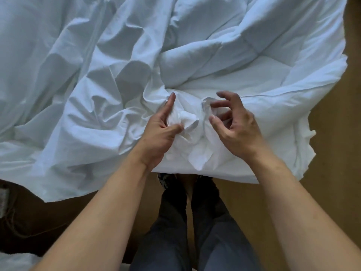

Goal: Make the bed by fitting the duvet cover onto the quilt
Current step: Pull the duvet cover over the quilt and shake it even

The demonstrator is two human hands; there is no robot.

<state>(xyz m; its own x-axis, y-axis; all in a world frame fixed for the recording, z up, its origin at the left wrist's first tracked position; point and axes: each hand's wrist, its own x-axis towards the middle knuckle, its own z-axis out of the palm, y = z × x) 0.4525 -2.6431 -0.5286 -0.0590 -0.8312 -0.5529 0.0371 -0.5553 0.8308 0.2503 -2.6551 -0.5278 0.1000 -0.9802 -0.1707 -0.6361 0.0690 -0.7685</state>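
Observation:
A thin, wrinkled white duvet cover (64,79) spreads over the left and near part of the bed. The puffy stitched white quilt (244,55) lies at the right and far side. At the near edge the cloth is gathered into a bunch (192,126). My left hand (159,132) pinches that bunch between thumb and fingers, index finger stretched forward. My right hand (232,124) hovers just right of the bunch, fingers curled and spread, fingertips touching a small fold of fabric without a firm hold.
My legs in dark trousers (195,231) stand right at the bed's near edge. Wooden floor (332,153) shows at the right. A dark brown area (29,222) lies at the lower left, with a bit of white cloth (15,261) in the corner.

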